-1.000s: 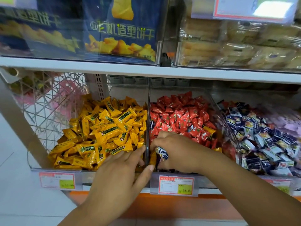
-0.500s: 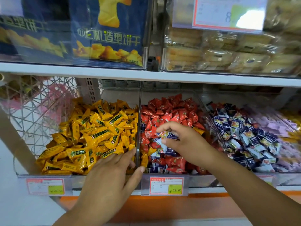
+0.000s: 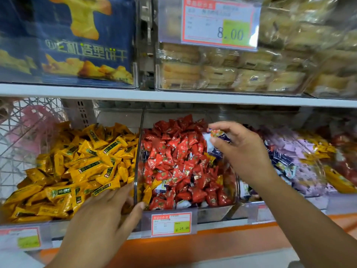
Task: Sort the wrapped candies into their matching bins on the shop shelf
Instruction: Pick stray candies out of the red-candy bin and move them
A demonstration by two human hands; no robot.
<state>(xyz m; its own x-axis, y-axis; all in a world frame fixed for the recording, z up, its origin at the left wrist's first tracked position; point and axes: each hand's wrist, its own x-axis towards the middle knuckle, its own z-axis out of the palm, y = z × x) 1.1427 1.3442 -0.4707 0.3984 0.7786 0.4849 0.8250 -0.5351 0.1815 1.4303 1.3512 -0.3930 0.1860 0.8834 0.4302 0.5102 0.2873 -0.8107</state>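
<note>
- Shop shelf (image 3: 173,98), white boards w/ orange strip along near edge; clear bins of wrapped candies on lower level, boxed goods above.
- Upper level: blue biscuit box (image 3: 87,41) at left, clear-wrapped pastry packs (image 3: 222,74) at right, price tag (image 3: 220,24) reading 8.00 hung in front of them.
- Far left: white wire basket (image 3: 25,136), pink item inside, blurred.
- Left bin: yellow candies (image 3: 81,161), piled high.
- Clear divider (image 3: 138,151) stands btwn the yellow pile & the middle bin.
- Middle bin: red candies (image 3: 173,157). Strays mixed in at near front: a few blue-white wrappers (image 3: 182,204) & yellow ones (image 3: 147,194).
- Right bin: blue-white candies (image 3: 284,159); further right purple ones (image 3: 301,147), blurred.
- Price tag (image 3: 171,225) reading 24.90 on the middle bin's near face.
- Left hand (image 3: 100,219): fingers loosely spread, holding nothing, lying over near right corner of the yellow pile; thumb at the middle bin's near left corner, by the divider's base.
- Right hand (image 3: 243,149): raised over far right part of the middle bin, thumb & forefinger pinching one blue-white candy (image 3: 217,133) w/ orange print.
- Another blue-white wrapper just below that thumb; can't tell if held or lying in the bin.
</note>
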